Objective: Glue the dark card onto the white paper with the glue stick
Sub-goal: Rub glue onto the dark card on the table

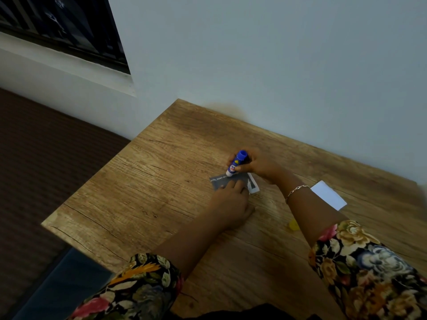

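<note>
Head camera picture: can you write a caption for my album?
Right hand rubs the glue stick on the dark card while the left hand holds it.

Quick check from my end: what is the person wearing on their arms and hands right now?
Both forearms are bare below sleeves pushed up near the elbows. The left sleeve and right sleeve are of the same dark fabric printed with large flowers in yellow, pink, cream and blue-grey. A thin chain bracelet with oval links sits on the right wrist. No gloves on the left hand or right hand; I cannot make out any rings.
</note>
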